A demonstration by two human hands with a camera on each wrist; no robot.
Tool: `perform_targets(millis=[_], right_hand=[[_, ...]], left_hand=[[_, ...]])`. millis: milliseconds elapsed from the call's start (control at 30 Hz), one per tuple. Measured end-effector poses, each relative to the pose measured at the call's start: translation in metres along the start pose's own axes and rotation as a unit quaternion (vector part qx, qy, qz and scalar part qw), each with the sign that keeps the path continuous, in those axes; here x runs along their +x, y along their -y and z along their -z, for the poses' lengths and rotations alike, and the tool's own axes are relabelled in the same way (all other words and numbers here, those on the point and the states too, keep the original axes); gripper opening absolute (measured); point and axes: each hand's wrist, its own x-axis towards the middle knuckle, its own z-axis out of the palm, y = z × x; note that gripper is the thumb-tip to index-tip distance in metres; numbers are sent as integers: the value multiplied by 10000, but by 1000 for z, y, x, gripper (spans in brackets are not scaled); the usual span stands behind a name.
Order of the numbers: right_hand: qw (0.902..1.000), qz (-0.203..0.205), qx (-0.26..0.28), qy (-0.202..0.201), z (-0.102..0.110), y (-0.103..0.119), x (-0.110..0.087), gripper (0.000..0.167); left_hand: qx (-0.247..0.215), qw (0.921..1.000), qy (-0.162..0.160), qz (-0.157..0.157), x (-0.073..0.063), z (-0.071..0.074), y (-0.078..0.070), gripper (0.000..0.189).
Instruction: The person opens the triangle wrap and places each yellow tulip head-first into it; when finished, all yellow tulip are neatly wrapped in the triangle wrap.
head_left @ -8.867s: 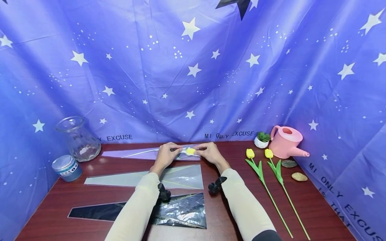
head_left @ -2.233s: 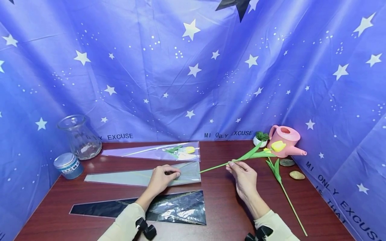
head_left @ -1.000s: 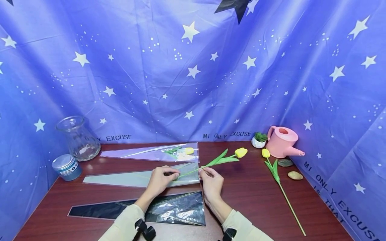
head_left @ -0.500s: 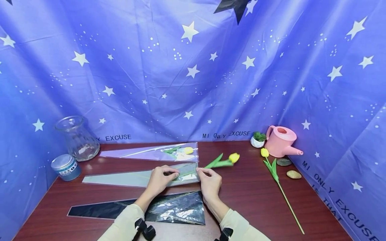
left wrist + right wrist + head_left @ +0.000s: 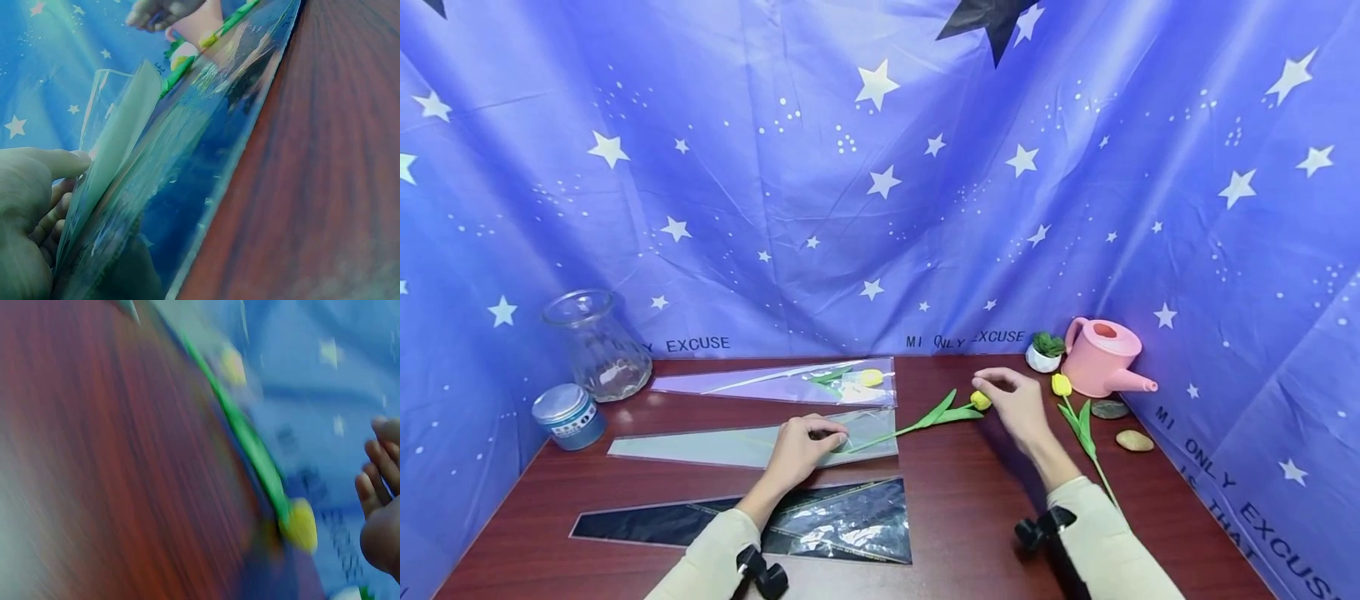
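My left hand [image 5: 803, 448] pinches the upper film of the grey-green flower sleeve [image 5: 692, 444]; in the left wrist view the thumb [image 5: 72, 164] and fingers lift that film away from the layer beneath. A yellow tulip [image 5: 942, 413] with green leaves lies with its stem inside the sleeve's wide right end, leaves and bloom sticking out. My right hand [image 5: 1018, 408] hovers beside the bloom, fingers loosely bent and holding nothing; in the right wrist view the fingers [image 5: 378, 478] are apart from the tulip bloom [image 5: 300, 526].
Behind lies a purple sleeve [image 5: 760, 383] with a tulip inside; a black sleeve [image 5: 842, 525] lies in front. A second tulip [image 5: 1084, 425] lies right, near two stones [image 5: 1133, 440], a pink watering can [image 5: 1101, 358] and a potted plant [image 5: 1043, 354]. A glass vase [image 5: 602, 358] and blue jar [image 5: 571, 421] stand left.
A tulip has come from the right into the grey-green sleeve's mouth. My right hand has let go of its stem and moved right to the bloom. The left hand has stayed at the sleeve.
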Motion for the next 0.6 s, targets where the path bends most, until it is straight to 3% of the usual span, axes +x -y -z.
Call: perform_targets(millis=[200,400,600], right_hand=[[9903,439,-787,1060,23,-11,20,23],[9775,627,-1021,1738,23,-31,38,22],[9649,606,-1190,2260,19,-51,48,17]], left_hand=[[52,10000,7,-65,0,1,2,7],[19,9998,121,139,-1,1,0,7],[33,9998,110,144,0,1,-1,7]])
